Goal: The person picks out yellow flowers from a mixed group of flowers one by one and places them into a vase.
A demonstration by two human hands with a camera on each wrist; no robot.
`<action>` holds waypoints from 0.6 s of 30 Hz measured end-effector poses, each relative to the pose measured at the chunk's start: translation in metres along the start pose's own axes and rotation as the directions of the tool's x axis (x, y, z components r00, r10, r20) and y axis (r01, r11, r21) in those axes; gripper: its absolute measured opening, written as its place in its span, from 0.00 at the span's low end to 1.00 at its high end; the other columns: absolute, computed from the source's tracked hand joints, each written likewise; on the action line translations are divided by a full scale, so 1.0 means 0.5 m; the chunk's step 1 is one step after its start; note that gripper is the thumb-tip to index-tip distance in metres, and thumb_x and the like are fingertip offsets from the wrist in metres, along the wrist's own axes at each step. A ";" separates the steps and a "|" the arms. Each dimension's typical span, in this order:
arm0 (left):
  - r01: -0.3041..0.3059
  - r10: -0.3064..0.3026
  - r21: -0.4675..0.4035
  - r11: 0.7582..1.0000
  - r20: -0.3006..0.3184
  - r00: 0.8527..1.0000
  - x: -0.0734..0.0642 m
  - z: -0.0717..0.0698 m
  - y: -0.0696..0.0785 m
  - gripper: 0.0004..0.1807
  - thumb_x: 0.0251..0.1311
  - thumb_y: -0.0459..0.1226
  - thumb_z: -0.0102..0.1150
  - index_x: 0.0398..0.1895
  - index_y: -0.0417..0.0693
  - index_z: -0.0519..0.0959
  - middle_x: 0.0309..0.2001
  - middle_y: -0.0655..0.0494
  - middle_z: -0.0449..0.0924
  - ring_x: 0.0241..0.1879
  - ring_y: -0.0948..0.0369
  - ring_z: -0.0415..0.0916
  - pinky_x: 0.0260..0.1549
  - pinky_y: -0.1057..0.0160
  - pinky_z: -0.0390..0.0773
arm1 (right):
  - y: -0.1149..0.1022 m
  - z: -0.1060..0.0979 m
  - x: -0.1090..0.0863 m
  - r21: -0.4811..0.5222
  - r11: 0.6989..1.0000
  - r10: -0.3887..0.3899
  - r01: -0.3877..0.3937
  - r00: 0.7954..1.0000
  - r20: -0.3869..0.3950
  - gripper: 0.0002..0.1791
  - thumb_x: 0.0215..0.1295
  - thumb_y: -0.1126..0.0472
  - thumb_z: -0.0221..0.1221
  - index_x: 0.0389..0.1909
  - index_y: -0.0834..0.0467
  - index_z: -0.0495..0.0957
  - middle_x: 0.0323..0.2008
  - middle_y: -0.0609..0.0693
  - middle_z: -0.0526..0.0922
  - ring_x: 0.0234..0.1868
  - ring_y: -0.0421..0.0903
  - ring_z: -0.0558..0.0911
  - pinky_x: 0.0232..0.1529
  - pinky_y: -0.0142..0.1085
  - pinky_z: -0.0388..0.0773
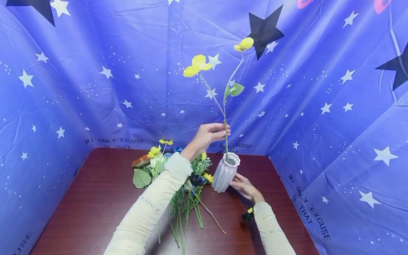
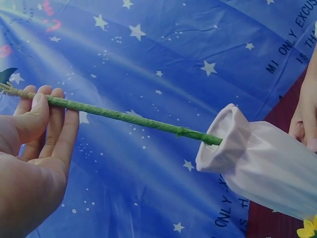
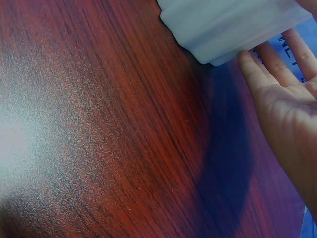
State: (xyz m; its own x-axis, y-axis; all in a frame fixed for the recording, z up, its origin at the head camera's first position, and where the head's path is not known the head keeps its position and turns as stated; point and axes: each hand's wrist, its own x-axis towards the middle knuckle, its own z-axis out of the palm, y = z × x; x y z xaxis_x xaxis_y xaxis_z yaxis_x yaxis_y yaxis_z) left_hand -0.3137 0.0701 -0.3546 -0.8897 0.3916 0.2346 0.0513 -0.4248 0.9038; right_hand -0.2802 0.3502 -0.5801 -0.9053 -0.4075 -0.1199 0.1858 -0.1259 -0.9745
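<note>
My left hand pinches the stem of a tall yellow flower between thumb and fingers, above the vase. Two yellow blooms and a green leaf branch off above the grip. In the left wrist view the green stem slants from the left hand to the vase mouth, its lower end just inside the rim. The white fluted vase stands on the table. Against its right side rest the fingers of my right hand. Seen from the right wrist, those fingers are fairly straight and touch the vase near its base.
A pile of flowers with yellow, orange and blue blooms lies left of the vase, stems toward the near edge. The dark red wooden table is bounded by a blue star-printed cloth at the back and sides.
</note>
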 end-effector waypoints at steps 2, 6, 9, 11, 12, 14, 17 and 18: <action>0.012 -0.012 0.018 1.000 0.008 1.000 0.001 0.002 -0.001 0.18 0.65 0.20 0.57 0.58 0.26 0.77 0.53 0.31 0.83 0.43 0.59 0.88 0.55 0.56 0.86 | 0.001 0.000 0.000 -0.004 1.000 0.001 -0.001 1.000 0.001 0.43 0.70 0.79 0.50 0.77 0.75 0.34 0.70 0.64 0.64 0.58 0.33 0.77 0.64 0.27 0.76; 0.033 -0.035 0.048 0.998 0.025 0.999 0.001 0.007 -0.003 0.18 0.65 0.21 0.57 0.58 0.27 0.77 0.54 0.30 0.82 0.55 0.43 0.84 0.56 0.57 0.85 | 0.003 -0.001 0.000 -0.007 1.000 -0.002 0.002 1.000 0.006 0.43 0.70 0.79 0.49 0.77 0.75 0.34 0.70 0.64 0.63 0.59 0.32 0.77 0.64 0.26 0.76; 0.044 -0.046 0.072 0.996 0.035 0.998 0.000 0.011 -0.007 0.17 0.66 0.22 0.58 0.58 0.27 0.78 0.53 0.30 0.82 0.60 0.37 0.78 0.56 0.57 0.85 | 0.004 -0.001 0.000 -0.010 1.000 -0.004 0.004 1.000 0.008 0.43 0.70 0.79 0.49 0.77 0.75 0.33 0.70 0.63 0.62 0.59 0.32 0.77 0.64 0.26 0.76; 0.050 -0.053 0.088 0.995 0.036 0.998 0.001 0.013 -0.010 0.17 0.66 0.22 0.58 0.57 0.27 0.78 0.53 0.31 0.83 0.59 0.38 0.79 0.56 0.57 0.85 | 0.004 -0.001 0.000 -0.011 1.000 -0.004 0.004 1.000 0.008 0.43 0.71 0.79 0.49 0.77 0.75 0.34 0.71 0.64 0.61 0.59 0.32 0.77 0.64 0.26 0.76; 0.054 -0.058 0.091 0.994 0.035 0.998 0.001 0.013 -0.012 0.17 0.66 0.22 0.58 0.57 0.27 0.78 0.53 0.31 0.83 0.59 0.38 0.80 0.56 0.57 0.86 | 0.004 -0.001 0.000 -0.012 1.000 -0.004 0.004 1.000 0.008 0.43 0.71 0.79 0.49 0.77 0.75 0.34 0.71 0.65 0.61 0.59 0.32 0.77 0.64 0.26 0.76; 0.064 -0.067 0.098 0.993 0.029 0.997 0.003 0.014 -0.018 0.16 0.66 0.22 0.58 0.57 0.27 0.79 0.52 0.32 0.84 0.55 0.42 0.84 0.55 0.57 0.86 | 0.004 -0.001 0.000 -0.010 1.000 -0.003 0.003 1.000 0.006 0.43 0.70 0.78 0.49 0.77 0.75 0.34 0.72 0.67 0.59 0.59 0.32 0.77 0.64 0.26 0.76; 0.078 -0.080 0.113 0.991 0.019 0.997 0.008 0.016 -0.027 0.17 0.65 0.22 0.59 0.56 0.28 0.80 0.52 0.33 0.84 0.50 0.49 0.87 0.54 0.58 0.86 | 0.003 -0.001 0.001 -0.008 1.000 -0.002 0.002 1.000 0.007 0.44 0.70 0.78 0.51 0.78 0.75 0.34 0.74 0.71 0.54 0.59 0.33 0.77 0.65 0.27 0.76; 0.080 -0.083 0.116 0.990 0.019 0.996 0.009 0.017 -0.029 0.17 0.65 0.22 0.60 0.56 0.28 0.80 0.52 0.33 0.84 0.50 0.48 0.87 0.54 0.58 0.86 | 0.003 -0.001 0.001 -0.008 1.000 -0.002 0.002 1.000 0.010 0.44 0.70 0.77 0.51 0.78 0.75 0.34 0.75 0.73 0.52 0.59 0.33 0.76 0.65 0.27 0.76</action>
State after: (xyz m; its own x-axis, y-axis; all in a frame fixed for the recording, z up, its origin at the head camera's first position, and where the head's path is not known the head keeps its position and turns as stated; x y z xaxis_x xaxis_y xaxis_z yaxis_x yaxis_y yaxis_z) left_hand -0.3146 0.0848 -0.3638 -0.8823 0.4407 0.1656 0.0321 -0.2945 0.9551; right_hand -0.2805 0.3503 -0.5819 -0.9019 -0.4159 -0.1163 0.1811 -0.1198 -0.9761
